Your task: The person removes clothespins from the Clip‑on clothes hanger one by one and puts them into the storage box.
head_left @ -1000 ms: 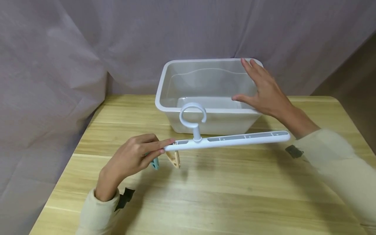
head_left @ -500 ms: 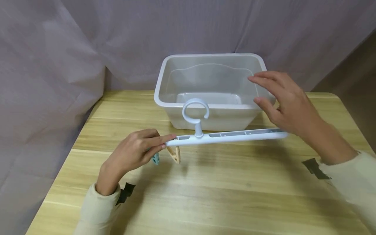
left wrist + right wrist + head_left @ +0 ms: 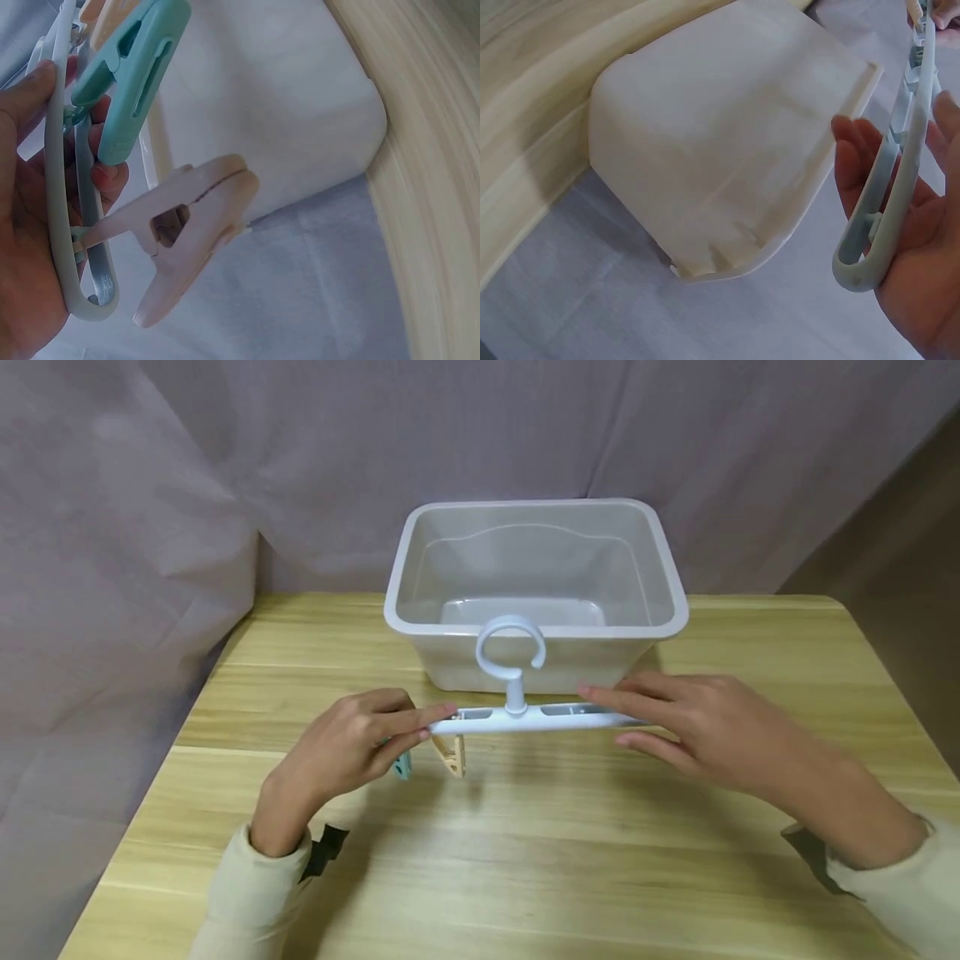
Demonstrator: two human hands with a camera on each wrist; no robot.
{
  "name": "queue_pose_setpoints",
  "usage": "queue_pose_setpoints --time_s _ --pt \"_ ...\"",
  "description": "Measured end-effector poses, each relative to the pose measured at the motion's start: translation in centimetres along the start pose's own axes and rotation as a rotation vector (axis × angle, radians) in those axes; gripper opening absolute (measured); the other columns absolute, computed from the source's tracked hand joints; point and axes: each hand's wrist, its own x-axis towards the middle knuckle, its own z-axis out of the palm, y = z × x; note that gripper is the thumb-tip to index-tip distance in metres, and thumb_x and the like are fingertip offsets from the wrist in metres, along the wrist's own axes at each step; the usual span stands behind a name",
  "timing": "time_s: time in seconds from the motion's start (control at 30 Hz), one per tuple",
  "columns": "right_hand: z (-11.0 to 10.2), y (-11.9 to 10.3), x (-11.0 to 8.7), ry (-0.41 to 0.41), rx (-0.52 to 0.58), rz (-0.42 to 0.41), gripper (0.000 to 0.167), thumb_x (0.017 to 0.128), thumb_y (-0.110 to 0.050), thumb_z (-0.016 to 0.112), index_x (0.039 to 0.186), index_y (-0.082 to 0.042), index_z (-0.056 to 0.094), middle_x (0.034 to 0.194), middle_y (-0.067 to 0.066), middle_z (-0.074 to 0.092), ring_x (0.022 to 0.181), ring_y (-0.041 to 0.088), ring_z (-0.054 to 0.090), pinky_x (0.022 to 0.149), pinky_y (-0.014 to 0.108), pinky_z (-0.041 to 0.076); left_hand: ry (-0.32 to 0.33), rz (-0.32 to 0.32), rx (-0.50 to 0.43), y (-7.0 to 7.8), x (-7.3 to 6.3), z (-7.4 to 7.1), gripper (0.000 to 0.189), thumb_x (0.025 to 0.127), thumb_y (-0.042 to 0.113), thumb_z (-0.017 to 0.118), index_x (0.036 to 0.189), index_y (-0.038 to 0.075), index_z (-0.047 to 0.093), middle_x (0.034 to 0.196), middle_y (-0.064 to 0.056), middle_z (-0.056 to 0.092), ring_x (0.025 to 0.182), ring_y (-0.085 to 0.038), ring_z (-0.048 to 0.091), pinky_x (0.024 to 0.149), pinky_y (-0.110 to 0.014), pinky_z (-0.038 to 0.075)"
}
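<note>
A pale blue clip hanger (image 3: pixel 517 718) with a round hook on top is held level over the table in the head view. My left hand (image 3: pixel 341 747) grips its left part, fingers on the far side and thumb on the near side. A teal clip (image 3: pixel 146 82), a pale pinkish clip (image 3: pixel 199 225) and a peach clip (image 3: pixel 453 756) hang from the left half. My right hand (image 3: pixel 697 722) is around the right end, with its fingers fairly straight. In the right wrist view the hanger's bare end (image 3: pixel 862 274) lies across the palm, between fingers and thumb.
Right behind the hanger stands an off-white plastic bin (image 3: pixel 536 656), its bare floor showing. A wooden table (image 3: pixel 525 860) lies under everything. A grey-purple curtain (image 3: pixel 337 452) hangs close behind the bin and down the left side.
My right hand has come away from the bin's right side, down and toward me, to the hanger's right end. My left hand has kept its hold on the hanger.
</note>
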Motion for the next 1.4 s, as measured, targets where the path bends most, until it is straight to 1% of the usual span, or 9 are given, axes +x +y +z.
queue_pose_setpoints --time_s 0.2,0.43,0.63,0.73,0.93,1.07,1.2,1.3,1.4 --pt "0.6 0.2 -0.7 0.009 0.003 0.017 0.045 0.109 -0.046 0.037 0.137 -0.024 0.064 0.081 -0.008 0.054 0.058 0.000 0.037 0.046 0.021 0.035 0.015 0.020 0.019 0.3 0.1 0.2 0.043 0.108 0.035 0.041 0.129 0.011 0.070 0.076 0.002 0.054 0.061 -0.006 0.040 0.051 -0.021 0.039" --pt "0.7 0.2 -1.5 0.083 -0.019 0.016 0.041 0.108 -0.044 0.040 0.134 -0.026 0.067 0.078 -0.008 0.051 0.058 0.001 0.035 0.046 0.021 0.032 0.054 0.062 0.064 0.8 0.8 0.6 0.036 0.107 0.031 0.050 0.127 0.010 0.071 0.078 -0.002 0.059 0.061 -0.009 0.047 0.052 -0.023 0.042" --pt "0.2 -0.4 -2.4 0.116 -0.050 0.029 0.044 0.108 -0.044 0.040 0.124 -0.019 0.073 0.076 -0.010 0.048 0.060 0.000 0.033 0.048 0.018 0.029 0.137 0.039 0.075 0.9 0.9 0.3 0.035 0.102 0.029 0.061 0.127 0.005 0.069 0.105 -0.011 0.068 0.097 -0.027 0.062 0.088 -0.036 0.051" --pt "-0.2 -0.4 -2.8 0.149 -0.051 0.037 0.046 0.108 -0.044 0.040 0.121 -0.016 0.075 0.076 -0.010 0.048 0.059 -0.002 0.031 0.046 0.015 0.028 0.303 -0.019 -0.030 0.6 0.4 0.5 0.040 0.103 0.033 0.058 0.126 0.002 0.068 0.119 -0.018 0.065 0.114 -0.036 0.058 0.095 -0.039 0.048" --pt "-1.6 0.2 -3.8 0.171 -0.065 0.076 0.051 0.108 -0.046 0.041 0.112 -0.011 0.078 0.078 -0.008 0.056 0.059 -0.005 0.034 0.044 0.014 0.029 0.620 -0.181 -0.215 0.2 -0.7 2.4 0.052 0.098 0.033 0.067 0.128 -0.009 0.062 0.124 -0.023 0.063 0.116 -0.037 0.059 0.099 -0.045 0.045" --pt "-2.6 0.2 -4.5 0.180 -0.078 0.115 0.052 0.107 -0.047 0.042 0.110 -0.010 0.078 0.076 -0.009 0.057 0.058 -0.006 0.034 0.044 0.013 0.029 0.639 -0.340 -0.259 0.1 -0.5 3.8 0.071 0.092 0.041 0.071 0.140 -0.008 0.052 0.118 -0.021 0.067 0.106 -0.033 0.064 0.096 -0.042 0.048" --pt "-2.9 -0.2 -4.8 0.190 -0.062 0.145 0.052 0.107 -0.048 0.043 0.109 -0.009 0.078 0.075 -0.009 0.057 0.057 -0.008 0.033 0.044 0.012 0.027 0.568 -0.536 -0.380 0.7 0.0 4.8 0.082 0.084 0.034 0.080 0.147 -0.006 0.045 0.105 -0.018 0.071 0.093 -0.027 0.068 0.089 -0.038 0.052" --pt "-2.9 -0.4 -4.7 0.194 -0.058 0.152 0.052 0.107 -0.048 0.043 0.110 -0.009 0.078 0.075 -0.009 0.058 0.057 -0.007 0.033 0.043 0.012 0.027 0.536 -0.625 -0.498 1.2 0.4 5.2 0.066 0.082 0.013 0.084 0.138 -0.007 0.054 0.099 -0.017 0.071 0.087 -0.025 0.068 0.083 -0.037 0.054" --pt "-3.0 -0.6 -4.7 0.202 -0.055 0.150 0.051 0.107 -0.047 0.044 0.111 -0.009 0.078 0.075 -0.008 0.057 0.057 -0.007 0.034 0.043 0.013 0.028 0.532 -0.637 -0.588 1.3 0.7 5.2 0.042 0.085 -0.001 0.079 0.123 -0.007 0.062 0.096 -0.017 0.070 0.084 -0.023 0.067 0.078 -0.035 0.055"
